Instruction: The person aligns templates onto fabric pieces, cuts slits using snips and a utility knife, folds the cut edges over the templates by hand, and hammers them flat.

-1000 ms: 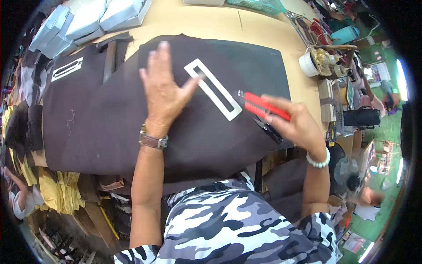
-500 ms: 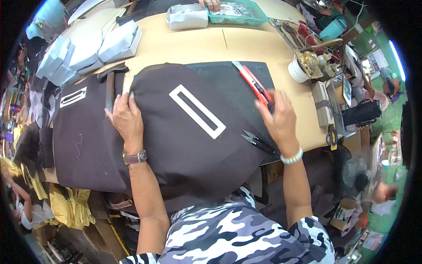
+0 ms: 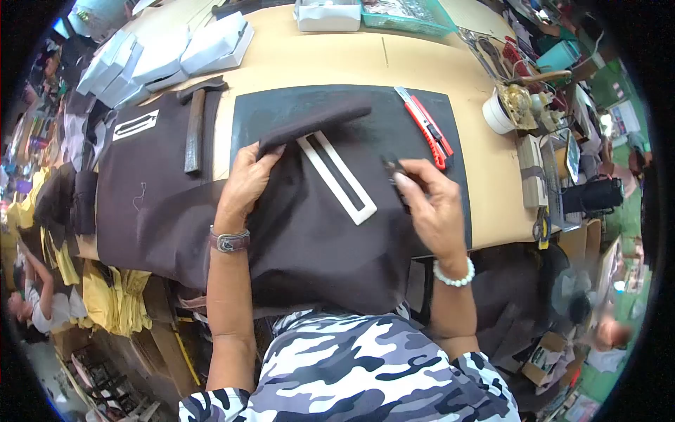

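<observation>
My left hand (image 3: 242,184) grips the far edge of a dark brown fabric piece (image 3: 309,246), lifting and folding that edge back. A white slotted rectangular frame (image 3: 349,173) lies on the fabric, its upper end close to the fold. In my right hand (image 3: 436,204) is a pair of thread snips (image 3: 391,170), blurred, the blades pointing up and left beside the frame. Beyond the right hand, a red utility knife (image 3: 427,130) rests on the dark cutting mat (image 3: 271,105) with its blade out.
A hammer (image 3: 195,130) lies at left on more brown fabric, near a second white frame (image 3: 136,125). White boxes (image 3: 214,46) stand at the back left, a teal basket (image 3: 450,27) at the back. A white glue pot (image 3: 498,112) is at right.
My right hand has picked up the thread snips from the fabric, and the utility knife lies free. My left hand has moved off the hammer handle and raised the fabric's far edge, uncovering more mat.
</observation>
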`<act>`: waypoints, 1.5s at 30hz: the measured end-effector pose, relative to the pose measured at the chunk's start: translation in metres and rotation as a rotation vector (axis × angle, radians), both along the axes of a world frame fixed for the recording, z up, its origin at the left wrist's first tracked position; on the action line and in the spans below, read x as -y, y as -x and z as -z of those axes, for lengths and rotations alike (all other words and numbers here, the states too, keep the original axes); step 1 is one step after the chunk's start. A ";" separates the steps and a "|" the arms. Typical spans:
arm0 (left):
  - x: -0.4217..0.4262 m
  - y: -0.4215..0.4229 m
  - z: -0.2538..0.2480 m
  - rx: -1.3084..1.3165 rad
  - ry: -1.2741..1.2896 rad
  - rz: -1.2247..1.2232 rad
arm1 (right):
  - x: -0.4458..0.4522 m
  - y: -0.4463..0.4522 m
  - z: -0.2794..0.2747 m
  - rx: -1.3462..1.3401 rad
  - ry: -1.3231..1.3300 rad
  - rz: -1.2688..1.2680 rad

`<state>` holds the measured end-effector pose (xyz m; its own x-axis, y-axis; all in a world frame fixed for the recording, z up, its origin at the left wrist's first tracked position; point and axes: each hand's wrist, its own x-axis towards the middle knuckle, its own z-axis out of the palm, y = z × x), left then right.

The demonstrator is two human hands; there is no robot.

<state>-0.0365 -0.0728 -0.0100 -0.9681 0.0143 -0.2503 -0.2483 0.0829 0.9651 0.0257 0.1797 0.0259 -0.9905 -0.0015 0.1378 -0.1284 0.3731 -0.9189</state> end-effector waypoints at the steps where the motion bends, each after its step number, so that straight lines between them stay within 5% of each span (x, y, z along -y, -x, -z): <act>1: -0.001 -0.002 0.007 -0.005 -0.155 -0.050 | 0.013 0.003 0.000 0.044 0.130 -0.015; 3: -0.004 -0.004 0.012 0.112 -0.374 -0.111 | 0.036 0.009 0.010 0.287 0.492 -0.123; 6: -0.020 -0.012 -0.003 0.304 -0.698 -0.198 | 0.043 0.003 0.038 0.357 0.354 -0.145; 12: -0.031 -0.024 0.003 0.226 -0.508 -0.093 | 0.040 -0.019 0.047 0.100 0.058 -0.132; 15: -0.038 -0.033 -0.002 0.197 -0.524 -0.168 | 0.040 -0.017 0.029 0.302 0.137 -0.099; 32: -0.042 -0.048 -0.013 0.043 -0.644 -0.138 | 0.048 0.001 0.011 0.437 0.623 -0.154; 45: -0.046 -0.051 -0.019 -0.039 -0.623 -0.127 | 0.049 0.004 0.014 0.466 0.665 -0.158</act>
<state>0.0143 -0.0269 0.0091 -0.9801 0.0303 -0.1962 -0.1827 -0.5246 0.8315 0.0217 0.1303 0.0118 -0.9413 -0.2083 -0.2654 0.3146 -0.2577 -0.9136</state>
